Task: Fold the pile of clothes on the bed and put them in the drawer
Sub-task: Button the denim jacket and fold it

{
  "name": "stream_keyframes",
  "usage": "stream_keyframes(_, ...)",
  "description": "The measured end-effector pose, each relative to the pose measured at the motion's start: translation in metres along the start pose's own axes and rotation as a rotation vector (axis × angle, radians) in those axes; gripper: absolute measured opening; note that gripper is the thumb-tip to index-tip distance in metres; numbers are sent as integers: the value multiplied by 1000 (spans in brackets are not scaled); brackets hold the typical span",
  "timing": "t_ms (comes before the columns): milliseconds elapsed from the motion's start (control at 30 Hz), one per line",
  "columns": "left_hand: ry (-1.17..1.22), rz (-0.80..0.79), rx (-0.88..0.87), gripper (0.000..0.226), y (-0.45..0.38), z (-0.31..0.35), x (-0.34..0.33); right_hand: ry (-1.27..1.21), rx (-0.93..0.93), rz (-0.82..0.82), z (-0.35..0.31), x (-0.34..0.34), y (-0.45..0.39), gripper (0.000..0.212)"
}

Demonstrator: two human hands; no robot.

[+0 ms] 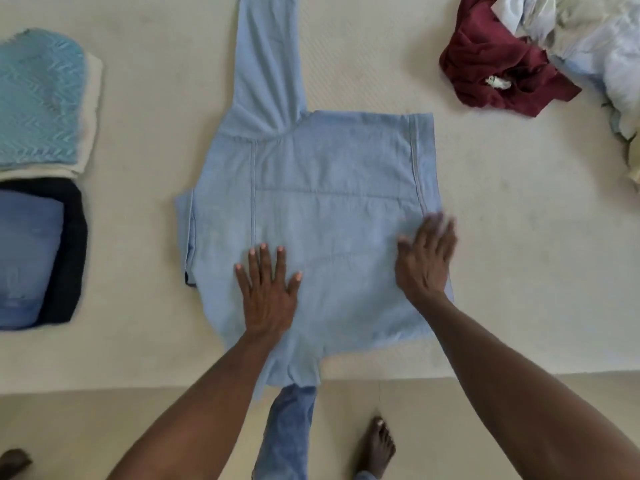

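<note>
A light blue long-sleeved shirt [329, 209] lies spread on the cream bed [519, 254]. One sleeve stretches away from me toward the top edge of the view, and the right side is folded in. My left hand [268, 292] presses flat on the shirt's near left part, fingers spread. At the shirt's right edge my right hand [426, 258] lies flat with straight fingers, slightly blurred. A pile of unfolded clothes [588, 39], with a maroon garment [491, 64] in front, sits at the far right.
Two stacks of folded clothes lie at the left: a teal knit on a cream piece [41, 98], and a blue piece on a dark one [38, 254]. The bed's near edge runs across the bottom. Below it are the floor and my bare foot [377, 445].
</note>
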State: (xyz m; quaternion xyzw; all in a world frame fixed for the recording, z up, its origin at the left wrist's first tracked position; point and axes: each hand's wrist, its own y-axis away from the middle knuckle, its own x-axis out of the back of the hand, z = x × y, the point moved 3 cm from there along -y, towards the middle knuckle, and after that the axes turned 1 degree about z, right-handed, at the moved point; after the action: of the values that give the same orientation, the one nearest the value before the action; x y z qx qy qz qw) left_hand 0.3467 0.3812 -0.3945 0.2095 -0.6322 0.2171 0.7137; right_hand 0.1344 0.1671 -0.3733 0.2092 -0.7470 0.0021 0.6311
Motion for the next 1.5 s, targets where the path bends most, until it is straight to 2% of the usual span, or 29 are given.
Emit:
stream_keyframes(67, 5, -4, -75, 57, 4, 14, 2, 41, 407, -113, -8, -20, 35, 66)
stream_keyframes(100, 3, -22, -124, 55, 18, 21, 1, 83, 494, -163, 2, -29, 61, 67)
stream_keyframes(233, 11, -38, -93, 52, 66, 10, 1, 81, 322, -63, 61, -37, 98, 69)
stream_keyframes(333, 43, 40, -105, 45, 110, -15, 15, 87, 402, 0, 79, -34, 116, 56)
stream_keyframes(367, 53, 77, -39, 42, 125, -25, 23, 80, 471, 39, 82, -32, 124, 51)
stream_keyframes(433, 120, 117, 249, 33, 145, -42, 34, 88, 632, 96, 89, -30, 141, 44)
stream_keyframes(500, 319, 79, 526, 24, 157, -50, 40, 141, 713, 87, 96, -27, 154, 38)
stream_keyframes(567, 565, 18, 711, 22, 167, -54, 40, 158, 714, 88, 99, -27, 164, 31)
stream_keyframes(633, 717, -39, 753, 28, 176, -53, 41, 142, 690, 113, 100, -28, 167, 35)
stream_keyframes(733, 822, -131, 772, 43, 182, -52, 42, 178, 699, 165, 94, -26, 165, 37)
stream_keyframes(767, 868, -108, 804, 43, 182, -53, 43, 195, 699, 174, 92, -25, 165, 34)
stream_keyframes(867, 968, 107, 917, 38, 181, -58, 52, 201, 659, 163, 88, -20, 163, 33)
stream_keyframes(933, 912, 128, 860, 41, 182, -51, 57, 207, 646, 158, 88, -17, 164, 36)
stream_keyframes(1033, 846, -28, 694, 56, 181, -41, 61, 201, 656, 182, 88, -13, 164, 32)
stream_keyframes(1133, 847, -171, 639, 48, 173, -56, 61, 219, 707, 221, 88, -10, 162, 29)
stream_keyframes(1200, 763, -154, 601, 42, 170, -67, 61, 237, 730, 225, 93, -11, 162, 31)
stream_keyframes(1333, 359, -86, 185, 36, 168, -68, 69, 198, 698, 189, 99, -11, 166, 35)
stream_keyframes(1400, 372, 0, 178, 32, 162, -71, 75, 149, 649, 198, 97, -7, 166, 34)
stream_keyframes(1500, 581, 93, 321, 26, 152, -74, 86, 18, 523, 227, 91, 7, 157, 37)
